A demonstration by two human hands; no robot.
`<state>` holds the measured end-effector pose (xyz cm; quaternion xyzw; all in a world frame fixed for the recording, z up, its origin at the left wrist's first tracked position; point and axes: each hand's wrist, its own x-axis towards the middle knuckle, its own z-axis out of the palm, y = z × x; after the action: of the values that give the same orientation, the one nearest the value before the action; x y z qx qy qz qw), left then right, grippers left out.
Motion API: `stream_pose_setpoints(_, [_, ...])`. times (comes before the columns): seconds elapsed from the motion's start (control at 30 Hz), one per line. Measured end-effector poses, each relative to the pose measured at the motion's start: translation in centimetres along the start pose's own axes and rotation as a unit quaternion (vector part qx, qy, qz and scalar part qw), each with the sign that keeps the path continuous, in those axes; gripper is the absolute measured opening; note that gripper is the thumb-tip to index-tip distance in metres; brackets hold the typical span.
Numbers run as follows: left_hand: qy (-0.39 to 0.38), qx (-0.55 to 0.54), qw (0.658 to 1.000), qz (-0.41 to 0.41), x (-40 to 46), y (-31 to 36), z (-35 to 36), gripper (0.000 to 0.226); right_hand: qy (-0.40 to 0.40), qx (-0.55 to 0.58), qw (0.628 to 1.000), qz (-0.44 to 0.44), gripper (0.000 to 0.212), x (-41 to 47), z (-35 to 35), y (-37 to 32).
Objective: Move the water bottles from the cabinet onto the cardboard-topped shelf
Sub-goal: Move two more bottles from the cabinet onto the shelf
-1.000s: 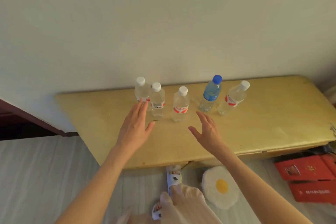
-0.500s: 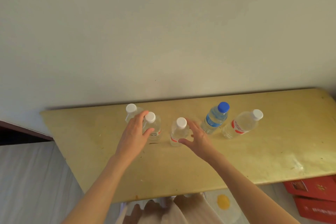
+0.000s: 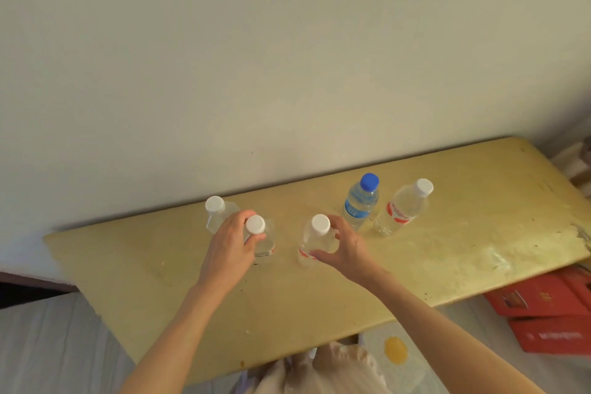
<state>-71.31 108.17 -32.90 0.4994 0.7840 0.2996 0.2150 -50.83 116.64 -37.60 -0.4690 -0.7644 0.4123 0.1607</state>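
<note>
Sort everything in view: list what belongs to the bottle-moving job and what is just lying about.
Job:
white-capped bottles
blue-capped bottle
yellow top
left hand
right hand

Lying about:
red boxes
egg-shaped cushion

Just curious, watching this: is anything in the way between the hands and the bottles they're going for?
Nothing visible. The left hand already wraps one white-capped bottle, and the right hand wraps the middle bottle.

The person is showing two bare forearms with no sleeves, watch or rings in sight. A pale cream garment (image 3: 323, 368) with a ruffled, gathered edge is showing at the bottom of the view.
</note>
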Motion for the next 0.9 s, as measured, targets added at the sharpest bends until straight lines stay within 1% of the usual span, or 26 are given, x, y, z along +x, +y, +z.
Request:
stream_pose_setpoints(0.07, [-0.008,-0.028,0.999,0.031,-0.6,0.9,-0.5,0.029,0.056,0.022,0.998,0.022,0.064,-2.3,-1.1,-0.2])
stream_pose_setpoints(0.17, [-0.034,-0.094,0.992,0.081,-1.9,3.1,-1.2,0.029,0.189,0.069,0.977,0.067,0.06,-6.9,-3.0,-1.1])
stream_pose_setpoints(0.3, [-0.08,-0.155,0.976,0.133,-4.9,6.9,-1.3,0.025,0.354,0.128,0.919,0.117,0.042,-15.5,-5.0,-3.0])
stream_pose_setpoints(0.37, [-0.118,-0.175,0.964,0.161,-7.4,8.7,-0.8,0.021,0.418,0.141,0.889,0.127,0.034,-20.4,-5.5,-3.6])
stream_pose_setpoints(0.43, [-0.164,-0.184,0.949,0.194,-10.6,10.6,-0.1,0.022,0.47,0.145,0.858,0.145,0.027,-25.5,-5.7,-4.0])
stream_pose_setpoints(0.53, [-0.232,-0.174,0.923,0.251,-15.9,13.4,1.8,0.022,0.541,0.157,0.806,0.183,0.032,-33.8,-5.1,-4.0])
stream_pose_setpoints(0.67, [-0.322,-0.162,0.871,0.335,-24.3,17.3,4.8,0.021,0.625,0.164,0.726,0.236,0.053,-45.9,-2.7,-3.6])
stream_pose_setpoints(0.77, [-0.389,-0.157,0.815,0.399,-32.5,19.9,6.9,0.024,0.673,0.156,0.67,0.271,0.045,-55.7,-0.3,-3.6])
stream_pose_setpoints(0.83, [-0.437,-0.162,0.779,0.421,-38.6,21.3,8.5,0.02,0.7,0.149,0.635,0.29,0.043,-62.5,1.5,-3.7])
stream_pose_setpoints(0.9, [-0.467,-0.163,0.745,0.447,-45.0,22.2,10.3,0.02,0.721,0.139,0.604,0.31,0.041,-69.1,3.3,-4.0])
